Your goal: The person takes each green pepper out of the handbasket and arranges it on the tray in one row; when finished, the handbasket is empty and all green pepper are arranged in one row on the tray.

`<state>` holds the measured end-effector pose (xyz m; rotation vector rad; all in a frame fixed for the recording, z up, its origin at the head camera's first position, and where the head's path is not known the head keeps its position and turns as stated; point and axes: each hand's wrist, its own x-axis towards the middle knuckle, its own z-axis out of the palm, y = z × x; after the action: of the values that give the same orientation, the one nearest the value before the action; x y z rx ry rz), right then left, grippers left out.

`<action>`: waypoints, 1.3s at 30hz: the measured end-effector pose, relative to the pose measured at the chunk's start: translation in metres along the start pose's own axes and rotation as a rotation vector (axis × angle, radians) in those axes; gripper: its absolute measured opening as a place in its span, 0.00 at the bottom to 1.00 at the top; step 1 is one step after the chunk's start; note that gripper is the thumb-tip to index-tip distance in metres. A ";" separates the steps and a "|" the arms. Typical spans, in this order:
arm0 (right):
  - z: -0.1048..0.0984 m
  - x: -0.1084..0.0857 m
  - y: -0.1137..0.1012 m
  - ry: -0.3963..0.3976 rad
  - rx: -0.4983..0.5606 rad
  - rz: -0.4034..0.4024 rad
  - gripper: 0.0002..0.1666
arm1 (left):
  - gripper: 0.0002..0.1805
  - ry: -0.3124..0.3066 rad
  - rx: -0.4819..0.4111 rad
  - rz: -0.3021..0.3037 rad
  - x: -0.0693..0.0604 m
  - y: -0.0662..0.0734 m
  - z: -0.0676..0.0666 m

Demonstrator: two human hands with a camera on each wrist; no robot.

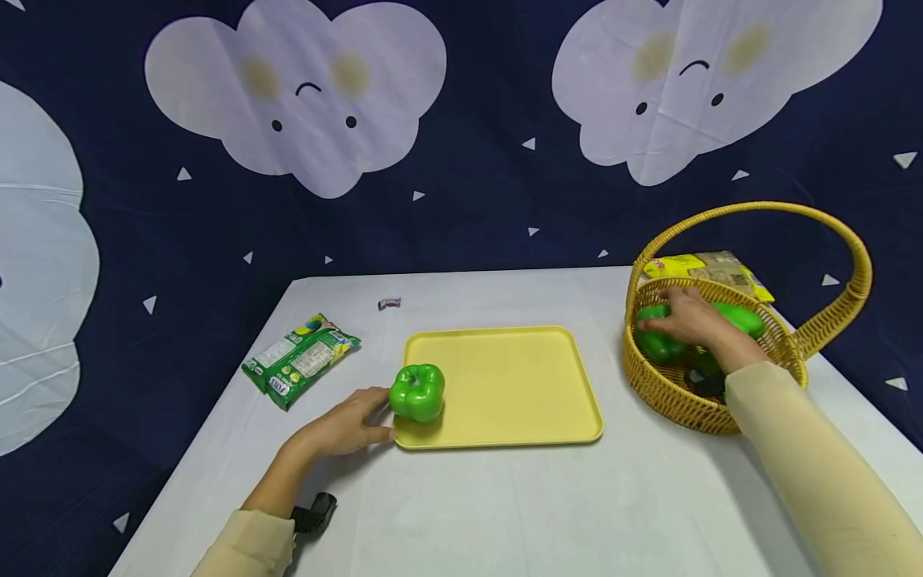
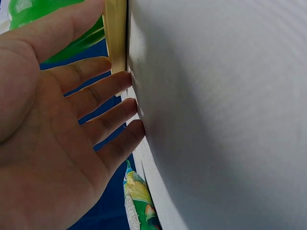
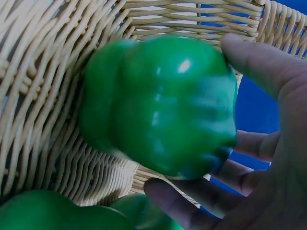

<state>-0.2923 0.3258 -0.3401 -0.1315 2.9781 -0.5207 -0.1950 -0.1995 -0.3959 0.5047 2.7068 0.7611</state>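
Note:
A glossy green bell pepper (image 1: 418, 393) sits on the left end of a yellow tray (image 1: 505, 389). Beside it, at the tray's left edge, my left hand (image 1: 344, 425) rests with fingers extended, holding nothing. In the left wrist view its palm and spread fingers show plainly. My right hand (image 1: 695, 322) reaches into a wicker basket (image 1: 663, 401) on the right. There it grips another green bell pepper (image 3: 163, 105) between thumb and fingers, near the basket wall. More green vegetables (image 1: 741, 319) lie in the basket, partly hidden by the hand and sleeve.
A green snack packet (image 1: 299, 361) lies left of the tray, and a small wrapped candy (image 1: 389, 303) behind it. Behind the basket lies a yellow packet (image 1: 710, 268). The basket's tall handle (image 1: 757, 207) arches over the right hand. A cloud-patterned curtain hangs behind the white table.

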 end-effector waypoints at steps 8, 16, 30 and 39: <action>0.001 0.002 -0.001 -0.030 -0.019 -0.018 0.57 | 0.37 0.003 -0.001 0.004 -0.001 0.000 0.000; 0.004 0.003 0.002 -0.107 -0.061 0.009 0.63 | 0.38 0.004 0.004 0.009 -0.001 0.001 0.000; 0.002 0.001 0.001 -0.097 -0.060 0.008 0.57 | 0.37 -0.001 -0.001 -0.006 -0.001 0.001 0.000; -0.007 -0.004 -0.002 -0.027 0.030 0.006 0.48 | 0.38 -0.003 -0.005 -0.006 0.000 0.000 0.000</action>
<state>-0.2895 0.3267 -0.3328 -0.1262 2.9418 -0.5575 -0.1949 -0.1994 -0.3958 0.4961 2.7015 0.7642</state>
